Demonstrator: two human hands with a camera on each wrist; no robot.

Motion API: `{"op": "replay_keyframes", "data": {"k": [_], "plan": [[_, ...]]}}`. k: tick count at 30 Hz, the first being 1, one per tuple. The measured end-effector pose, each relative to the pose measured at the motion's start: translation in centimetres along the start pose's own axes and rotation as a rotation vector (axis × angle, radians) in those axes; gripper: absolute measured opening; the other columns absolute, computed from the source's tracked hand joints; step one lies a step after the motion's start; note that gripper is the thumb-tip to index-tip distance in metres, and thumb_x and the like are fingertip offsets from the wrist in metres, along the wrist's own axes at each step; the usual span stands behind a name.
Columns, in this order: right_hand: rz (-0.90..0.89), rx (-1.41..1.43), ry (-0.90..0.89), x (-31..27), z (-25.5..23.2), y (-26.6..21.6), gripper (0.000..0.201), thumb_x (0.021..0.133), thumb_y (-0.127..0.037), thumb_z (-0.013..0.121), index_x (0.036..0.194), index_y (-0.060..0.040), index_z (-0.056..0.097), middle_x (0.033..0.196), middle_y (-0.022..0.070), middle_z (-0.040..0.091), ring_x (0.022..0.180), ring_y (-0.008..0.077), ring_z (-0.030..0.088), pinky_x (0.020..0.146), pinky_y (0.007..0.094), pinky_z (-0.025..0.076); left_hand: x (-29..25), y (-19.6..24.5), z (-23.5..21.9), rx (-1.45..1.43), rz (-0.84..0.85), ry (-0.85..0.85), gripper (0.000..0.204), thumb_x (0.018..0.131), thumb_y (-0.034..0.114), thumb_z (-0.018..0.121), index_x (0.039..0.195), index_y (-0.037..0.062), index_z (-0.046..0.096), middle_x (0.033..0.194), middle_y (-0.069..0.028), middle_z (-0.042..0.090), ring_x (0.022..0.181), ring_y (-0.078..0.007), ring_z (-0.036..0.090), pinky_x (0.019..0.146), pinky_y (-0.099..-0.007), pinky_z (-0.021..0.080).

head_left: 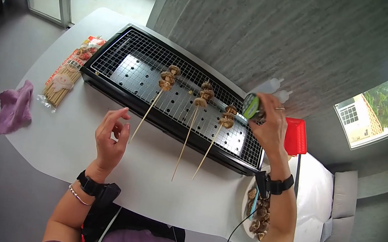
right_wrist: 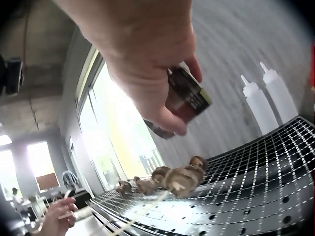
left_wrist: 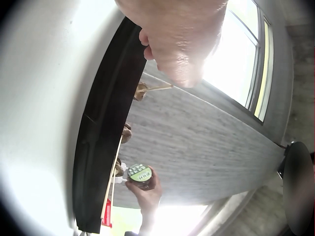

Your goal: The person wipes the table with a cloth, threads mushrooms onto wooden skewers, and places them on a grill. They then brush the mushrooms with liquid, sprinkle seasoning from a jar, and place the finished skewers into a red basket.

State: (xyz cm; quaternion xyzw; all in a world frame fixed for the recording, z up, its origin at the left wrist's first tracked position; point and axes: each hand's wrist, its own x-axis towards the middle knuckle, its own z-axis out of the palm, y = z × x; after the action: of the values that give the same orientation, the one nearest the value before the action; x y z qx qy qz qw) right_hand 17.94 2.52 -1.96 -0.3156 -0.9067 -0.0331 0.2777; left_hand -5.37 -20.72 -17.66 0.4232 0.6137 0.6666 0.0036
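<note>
My right hand (head_left: 271,129) grips a spice jar (head_left: 252,106) with a dark body and a green end, tilted above the right part of the grill (head_left: 172,127). In the right wrist view, thumb and fingers wrap round the jar (right_wrist: 189,103) above the mushrooms. Three mushroom skewers (head_left: 202,96) lie across the wire rack, their bare sticks reaching past the grill's front edge. My left hand (head_left: 111,140) hovers in front of the grill near the leftmost stick, fingers loosely bent and holding nothing.
A plate (head_left: 244,205) of mushrooms stands at the front right, partly behind my right wrist. Two white squeeze bottles (right_wrist: 261,110) and a red basket (head_left: 296,136) are beyond the grill's right end. A packet of bamboo sticks (head_left: 64,77) and a purple cloth (head_left: 15,108) lie left.
</note>
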Motion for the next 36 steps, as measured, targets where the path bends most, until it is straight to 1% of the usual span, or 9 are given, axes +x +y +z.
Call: {"op": "replay_keyframes", "data": {"k": [2,6,7,14,20,23,26,33,36], "plan": [[-0.1,-0.15,-0.196,-0.1,0.1,0.0,0.061,0.057,-0.002,0.073,0.114,-0.0149,0.055,0.11,0.0064,0.055,0.103,0.0277,0.054,0.084,0.0378,0.045,0.6,-0.1,-0.1,-0.001,0.007,-0.026,0.034,0.078,-0.005,0.055,0.11,0.0032,0.058,0.092,-0.0046,0.059,0.055,-0.0051,0.045,0.049,-0.0183,0.038],[-0.031,0.023,-0.057,0.4,0.0,-0.2,0.059,0.057,-0.005,0.073,0.113,-0.0141,0.055,0.106,0.0078,0.057,0.098,0.0284,0.057,0.082,0.0396,0.046,0.3,0.1,0.0,-0.036,-0.055,-0.034,0.031,0.077,-0.003,0.057,0.108,0.0032,0.059,0.093,-0.0041,0.06,0.055,-0.0056,0.046,0.05,-0.0189,0.038],[-0.049,-0.05,-0.208,0.7,0.2,-0.2,0.058,0.058,-0.009,0.074,0.113,-0.0143,0.055,0.106,0.0079,0.057,0.096,0.0292,0.058,0.08,0.0399,0.046,0.4,0.2,-0.1,-0.036,-0.057,-0.047,0.031,0.077,-0.002,0.057,0.108,0.0033,0.059,0.094,-0.004,0.06,0.055,-0.0058,0.046,0.049,-0.019,0.038],[-0.166,0.191,0.007,4.3,1.6,-3.5,0.058,0.06,-0.007,0.072,0.115,-0.0152,0.054,0.105,0.0083,0.058,0.091,0.031,0.058,0.078,0.0378,0.046,0.5,0.2,-0.5,-0.036,-0.066,-0.121,0.032,0.077,0.004,0.061,0.109,0.0037,0.06,0.098,-0.0066,0.064,0.056,-0.0088,0.051,0.05,-0.0214,0.04],[-0.189,0.086,0.005,5.8,2.6,-4.9,0.057,0.058,-0.003,0.071,0.112,-0.0144,0.057,0.105,0.0078,0.058,0.09,0.03,0.057,0.078,0.0367,0.046,0.2,-0.1,-0.6,-0.104,-0.062,-0.201,0.035,0.076,0.01,0.065,0.109,0.0034,0.062,0.098,-0.0097,0.067,0.058,-0.0116,0.057,0.051,-0.022,0.043],[-0.228,0.006,-0.22,5.7,3.7,-4.2,0.057,0.057,-0.003,0.071,0.111,-0.0144,0.058,0.104,0.0081,0.058,0.089,0.0296,0.057,0.077,0.0368,0.047,0.4,0.3,-0.6,-0.082,-0.052,-0.246,0.031,0.076,0.009,0.065,0.106,0.0041,0.063,0.095,-0.0096,0.068,0.057,-0.0119,0.057,0.05,-0.0225,0.044],[-0.203,0.019,-0.047,5.4,3.1,-4.8,0.057,0.057,-0.002,0.071,0.111,-0.0144,0.058,0.103,0.0083,0.058,0.088,0.0298,0.057,0.077,0.0367,0.047,0.4,0.4,-0.4,-0.085,-0.044,-0.224,0.027,0.076,0.008,0.065,0.103,0.005,0.065,0.096,-0.0102,0.067,0.056,-0.0118,0.056,0.05,-0.0225,0.045],[-0.269,-0.036,-0.147,5.1,3.4,-5.2,0.059,0.056,-0.001,0.072,0.112,-0.0136,0.058,0.102,0.0091,0.058,0.091,0.0292,0.057,0.078,0.0361,0.046,0.5,0.6,-0.4,-0.086,-0.059,-0.204,0.023,0.076,0.005,0.061,0.099,0.0031,0.066,0.092,-0.0094,0.068,0.057,-0.0107,0.056,0.051,-0.0209,0.044],[-0.134,0.179,0.046,5.2,4.0,-5.5,0.058,0.057,-0.003,0.072,0.113,-0.0129,0.057,0.101,0.0097,0.058,0.092,0.0287,0.057,0.08,0.0361,0.045,0.4,0.5,-0.6,-0.075,-0.053,-0.195,0.022,0.076,0.004,0.063,0.098,0.0033,0.066,0.093,-0.0096,0.067,0.055,-0.0105,0.056,0.05,-0.0211,0.045]]}}
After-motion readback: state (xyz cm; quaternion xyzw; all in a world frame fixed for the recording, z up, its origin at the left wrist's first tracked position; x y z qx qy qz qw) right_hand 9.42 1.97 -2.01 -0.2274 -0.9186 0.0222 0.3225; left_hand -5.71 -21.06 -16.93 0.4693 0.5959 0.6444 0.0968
